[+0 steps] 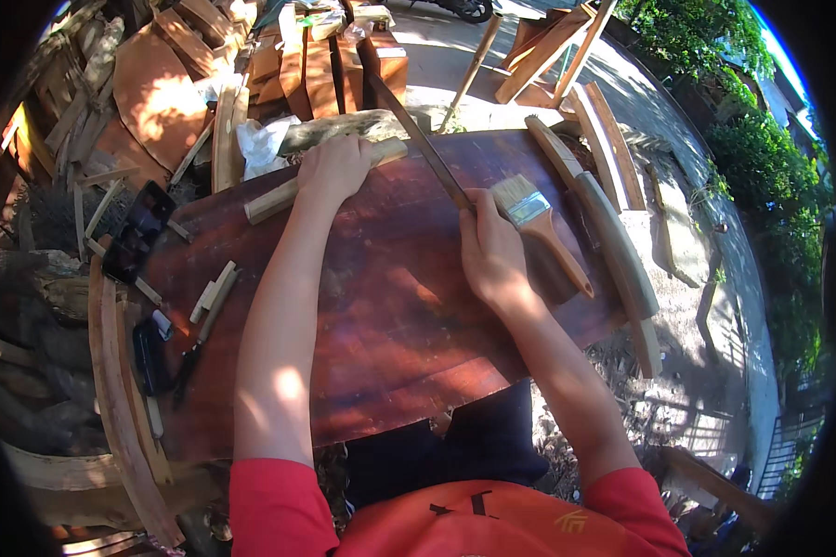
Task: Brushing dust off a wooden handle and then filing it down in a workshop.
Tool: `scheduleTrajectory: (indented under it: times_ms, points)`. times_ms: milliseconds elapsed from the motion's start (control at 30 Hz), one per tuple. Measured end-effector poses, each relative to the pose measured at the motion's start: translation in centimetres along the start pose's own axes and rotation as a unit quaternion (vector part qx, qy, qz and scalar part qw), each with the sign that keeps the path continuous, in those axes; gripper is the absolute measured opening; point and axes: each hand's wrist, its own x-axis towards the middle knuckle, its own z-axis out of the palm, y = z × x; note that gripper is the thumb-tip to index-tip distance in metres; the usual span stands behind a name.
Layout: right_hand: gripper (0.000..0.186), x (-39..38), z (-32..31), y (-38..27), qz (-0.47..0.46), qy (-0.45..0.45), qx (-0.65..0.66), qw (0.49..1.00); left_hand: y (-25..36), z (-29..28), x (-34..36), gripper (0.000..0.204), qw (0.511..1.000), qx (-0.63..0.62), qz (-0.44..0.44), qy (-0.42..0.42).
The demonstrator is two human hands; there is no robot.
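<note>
Gripping a long dark strip (423, 139) with the right hand (494, 243), just right of centre; farther, holding a wooden stick (274, 199) against the tabletop (381, 306) with the left hand (334, 169), upper centre-left, probably for steadiness; beyond, facing timber (189, 43) at upper left

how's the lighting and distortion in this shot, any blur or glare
Head view: sun dapples the wooden board and leaves a bright patch on the left forearm; head view: fisheye curves the pavement at right, corners go black; head view: the paintbrush looks fairly clear, while wood scraps at lower left look dim and soft.
</note>
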Motion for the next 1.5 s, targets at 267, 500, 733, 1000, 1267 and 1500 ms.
scheduleTrajectory:
  times_ms: [267,500,733,1000,1267,1500]
  points:
    - [0.022,0.1,0.2,-0.4,0.032,-0.021,-0.109,0.993,0.8,-1.0,-0.6,0.058,1.0,-0.003,0.014,-0.02]
    - [0.025,-0.2,0.3,-0.3,-0.007,-0.032,-0.117,0.993,0.5,-1.0,-1.0,0.065,0.998,0.002,0.063,0.0]
    - [0.031,-0.1,0.3,-0.5,-0.005,-0.061,-0.127,0.99,0.4,-0.9,-1.1,0.064,0.999,0.017,0.046,0.008]
    - [0.065,0.1,-0.1,-1.2,-0.041,-0.093,-0.23,0.968,-0.1,-0.5,-0.9,0.055,0.995,0.017,0.1,0.014]
    - [0.07,-0.4,-0.1,-0.8,-0.105,-0.074,-0.295,0.947,0.1,-1.0,-0.9,0.057,0.996,0.047,0.051,-0.049]
    - [0.069,2.5,0.9,-0.5,-0.136,-0.097,-0.325,0.931,-0.1,-0.6,-1.1,0.054,0.997,0.018,0.08,-0.007]
